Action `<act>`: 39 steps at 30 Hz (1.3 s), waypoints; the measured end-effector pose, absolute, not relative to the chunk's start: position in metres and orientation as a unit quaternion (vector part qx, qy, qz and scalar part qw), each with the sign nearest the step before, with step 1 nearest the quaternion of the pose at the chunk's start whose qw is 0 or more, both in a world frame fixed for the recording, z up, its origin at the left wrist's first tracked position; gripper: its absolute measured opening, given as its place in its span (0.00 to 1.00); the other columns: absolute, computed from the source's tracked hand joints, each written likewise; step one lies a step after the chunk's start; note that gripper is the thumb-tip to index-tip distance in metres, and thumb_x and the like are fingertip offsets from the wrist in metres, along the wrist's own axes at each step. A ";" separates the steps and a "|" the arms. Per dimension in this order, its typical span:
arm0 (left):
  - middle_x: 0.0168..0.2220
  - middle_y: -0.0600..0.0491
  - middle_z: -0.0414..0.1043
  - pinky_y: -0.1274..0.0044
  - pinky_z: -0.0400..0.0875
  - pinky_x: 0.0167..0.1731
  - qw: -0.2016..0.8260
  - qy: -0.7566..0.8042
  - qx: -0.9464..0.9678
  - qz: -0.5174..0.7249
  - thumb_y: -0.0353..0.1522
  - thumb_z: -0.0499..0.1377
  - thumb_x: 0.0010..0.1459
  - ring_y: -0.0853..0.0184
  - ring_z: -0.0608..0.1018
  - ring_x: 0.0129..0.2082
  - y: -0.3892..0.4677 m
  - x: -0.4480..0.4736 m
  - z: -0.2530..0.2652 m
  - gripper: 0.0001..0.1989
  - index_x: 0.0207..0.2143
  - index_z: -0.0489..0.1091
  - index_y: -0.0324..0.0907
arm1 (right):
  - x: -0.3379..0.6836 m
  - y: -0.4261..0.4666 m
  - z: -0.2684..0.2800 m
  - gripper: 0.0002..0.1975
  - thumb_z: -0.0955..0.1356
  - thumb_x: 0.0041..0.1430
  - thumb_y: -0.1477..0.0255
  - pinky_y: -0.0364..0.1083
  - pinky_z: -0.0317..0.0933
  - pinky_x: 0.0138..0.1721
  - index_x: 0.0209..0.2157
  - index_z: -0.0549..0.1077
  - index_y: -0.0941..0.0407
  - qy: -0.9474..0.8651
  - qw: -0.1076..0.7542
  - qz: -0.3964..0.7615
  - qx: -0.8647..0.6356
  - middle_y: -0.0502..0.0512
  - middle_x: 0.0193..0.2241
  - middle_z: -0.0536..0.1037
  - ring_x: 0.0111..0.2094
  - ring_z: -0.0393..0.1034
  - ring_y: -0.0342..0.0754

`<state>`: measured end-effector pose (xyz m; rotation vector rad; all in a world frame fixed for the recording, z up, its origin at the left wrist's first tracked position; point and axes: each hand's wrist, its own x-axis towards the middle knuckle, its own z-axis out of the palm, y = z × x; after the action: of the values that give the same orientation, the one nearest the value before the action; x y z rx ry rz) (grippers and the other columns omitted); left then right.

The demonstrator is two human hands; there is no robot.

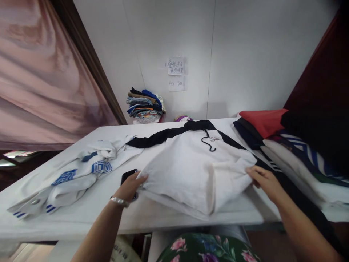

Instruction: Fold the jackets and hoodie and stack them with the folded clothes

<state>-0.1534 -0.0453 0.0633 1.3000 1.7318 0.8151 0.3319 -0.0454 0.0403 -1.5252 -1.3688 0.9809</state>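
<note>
A white hoodie (180, 163) with black sleeves, a black hood and a dark drawstring lies spread before me, its hood toward the wall. My left hand (133, 185) is closed on its left side near the hem. On the opposite side, my right hand (263, 178) pinches the white cloth at the edge. A fold of fabric stands up near the lower middle of the garment. Partly behind my left hand lies a dark phone (128, 175). One black sleeve stretches left; the other runs down past my right arm.
At left lies a white garment with blue patches (100, 167). Folded clothes (297, 160) are piled along the right, a red one on top. A stack of folded clothes (144, 105) stands by the wall. Handwritten paper signs (177, 66) hang there. The white table's (152, 225) front edge is close to me.
</note>
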 end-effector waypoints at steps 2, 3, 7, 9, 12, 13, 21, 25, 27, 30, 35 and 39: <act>0.31 0.51 0.77 0.72 0.72 0.33 0.470 0.657 0.483 0.337 0.47 0.60 0.46 0.61 0.78 0.33 -0.059 -0.154 0.059 0.21 0.37 0.71 0.41 | 0.356 -0.056 0.033 0.22 0.66 0.50 0.52 0.41 0.50 0.19 0.18 0.61 0.55 -0.538 0.421 0.362 -0.635 0.45 0.14 0.61 0.17 0.55 0.40; 0.29 0.51 0.76 0.72 0.72 0.33 0.484 0.655 0.477 0.329 0.47 0.62 0.44 0.60 0.77 0.33 -0.065 -0.154 0.053 0.22 0.36 0.71 0.40 | 0.365 -0.060 0.026 0.23 0.66 0.48 0.51 0.41 0.49 0.19 0.17 0.59 0.55 -0.540 0.397 0.364 -0.647 0.45 0.14 0.61 0.17 0.55 0.40; 0.28 0.52 0.76 0.73 0.71 0.34 0.444 0.681 0.525 0.251 0.47 0.61 0.41 0.59 0.77 0.33 -0.077 -0.162 0.031 0.20 0.30 0.70 0.41 | 0.383 -0.072 0.002 0.20 0.66 0.47 0.52 0.41 0.51 0.17 0.19 0.66 0.55 -0.556 0.259 0.403 -0.679 0.48 0.16 0.69 0.18 0.61 0.43; 0.29 0.53 0.76 0.74 0.69 0.34 0.412 0.687 0.563 0.205 0.45 0.58 0.44 0.59 0.76 0.33 -0.073 -0.167 0.027 0.17 0.30 0.70 0.42 | 0.389 -0.072 0.003 0.17 0.65 0.50 0.54 0.42 0.57 0.20 0.26 0.72 0.54 -0.573 0.245 0.358 -0.696 0.50 0.22 0.74 0.22 0.67 0.46; 0.24 0.54 0.73 0.74 0.67 0.31 0.307 0.712 0.620 0.120 0.44 0.55 0.47 0.60 0.75 0.29 -0.057 -0.171 0.035 0.14 0.25 0.69 0.43 | 0.395 -0.056 0.021 0.17 0.63 0.53 0.56 0.45 0.63 0.29 0.32 0.74 0.53 -0.603 0.288 0.224 -0.710 0.52 0.27 0.78 0.28 0.71 0.49; 0.24 0.53 0.72 0.74 0.66 0.31 0.268 0.720 0.633 0.097 0.44 0.55 0.48 0.61 0.75 0.29 -0.048 -0.171 0.039 0.14 0.25 0.68 0.43 | 0.397 -0.046 0.029 0.17 0.63 0.54 0.56 0.45 0.63 0.31 0.32 0.75 0.53 -0.607 0.305 0.182 -0.711 0.52 0.28 0.78 0.29 0.72 0.50; 0.46 0.44 0.74 0.72 0.67 0.43 0.196 0.750 0.630 0.034 0.47 0.51 0.55 0.58 0.76 0.44 0.047 -0.134 0.050 0.29 0.53 0.65 0.37 | 0.417 0.102 0.041 0.14 0.63 0.55 0.68 0.48 0.64 0.42 0.39 0.77 0.57 -0.604 0.217 0.096 -0.761 0.59 0.39 0.80 0.41 0.73 0.53; 0.51 0.40 0.71 0.72 0.65 0.47 0.159 0.759 0.630 0.037 0.44 0.51 0.57 0.58 0.74 0.49 0.084 -0.111 0.035 0.29 0.56 0.62 0.34 | 0.418 0.150 0.025 0.11 0.69 0.49 0.70 0.48 0.66 0.40 0.35 0.79 0.59 -0.591 0.132 0.130 -0.785 0.63 0.38 0.80 0.40 0.74 0.56; 0.50 0.40 0.71 0.71 0.66 0.46 0.144 0.762 0.631 0.036 0.41 0.51 0.58 0.57 0.74 0.49 0.093 -0.103 0.028 0.26 0.54 0.63 0.35 | 0.414 0.161 0.020 0.08 0.70 0.47 0.71 0.46 0.66 0.37 0.29 0.79 0.59 -0.596 0.103 0.143 -0.783 0.61 0.33 0.81 0.37 0.75 0.54; 0.47 0.41 0.74 0.70 0.67 0.42 0.145 0.770 0.620 0.034 0.40 0.49 0.59 0.55 0.76 0.46 0.097 -0.098 0.019 0.22 0.52 0.63 0.38 | 0.412 0.173 0.029 0.04 0.71 0.47 0.72 0.44 0.65 0.35 0.27 0.79 0.58 -0.604 0.071 0.145 -0.781 0.59 0.31 0.80 0.35 0.75 0.53; 0.43 0.43 0.75 0.70 0.67 0.39 0.136 0.777 0.613 0.047 0.40 0.48 0.60 0.56 0.77 0.43 0.095 -0.099 0.009 0.20 0.51 0.62 0.41 | 0.425 0.200 0.079 0.17 0.61 0.61 0.67 0.52 0.62 0.40 0.47 0.73 0.59 -0.549 0.095 0.000 -0.830 0.68 0.46 0.75 0.45 0.70 0.59; 0.42 0.43 0.76 0.70 0.67 0.39 0.141 0.783 0.603 0.058 0.39 0.49 0.59 0.55 0.77 0.43 0.095 -0.100 0.007 0.19 0.51 0.62 0.41 | 0.413 0.218 0.091 0.17 0.59 0.61 0.73 0.56 0.60 0.41 0.48 0.71 0.63 -0.537 0.092 -0.052 -0.837 0.73 0.45 0.73 0.46 0.68 0.61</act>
<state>-0.1003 0.0951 0.0066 1.7427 2.2608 0.1688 0.4132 0.2176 0.0914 -2.4860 -1.5956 -0.1535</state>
